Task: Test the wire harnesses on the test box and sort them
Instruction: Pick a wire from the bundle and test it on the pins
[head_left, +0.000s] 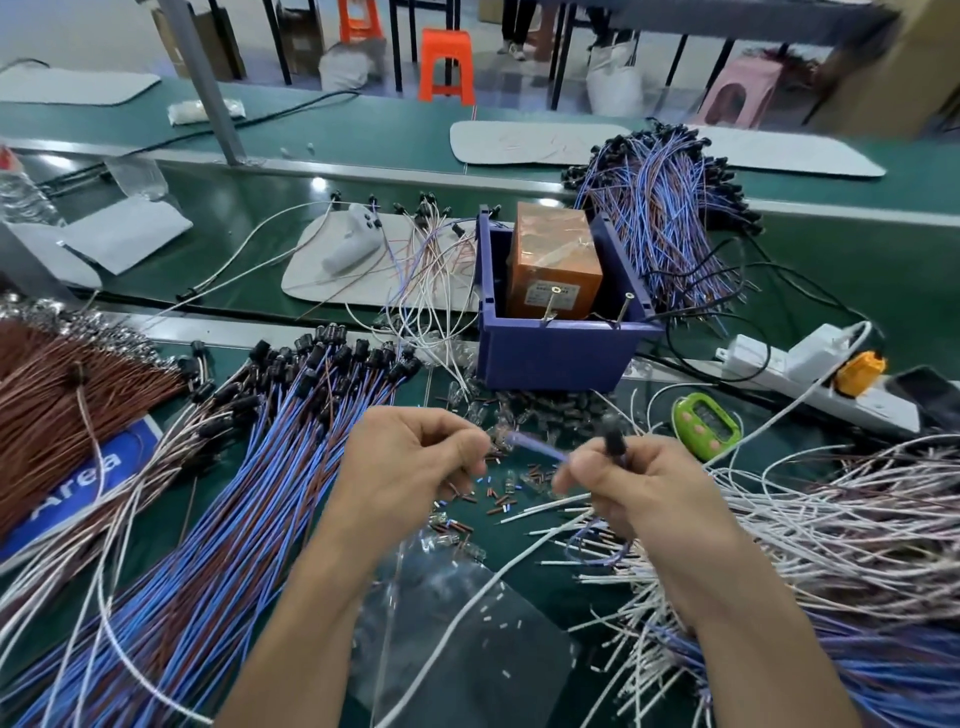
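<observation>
My right hand (639, 488) grips a wire harness (535, 447) by its black socket end, held upright above the fist; its blue wire runs left and another loop hangs below the hand. My left hand (410, 462) pinches the harness's far end near a small glass bulb; the exact contact is blurred. Both hands hover over the green mat, just in front of the test box (556, 260), an orange block with two metal pins standing in a blue bin (550, 353). A fanned pile of blue-and-brown harnesses (249, 467) lies to the left.
White loose wires (831, 509) heap at the right. Another harness bundle (670, 218) lies behind the bin. Brown wires (67, 405) spread at far left. A power strip (810, 369), a green timer (706, 421), small bulbs and wire scraps (498, 493) sit nearby.
</observation>
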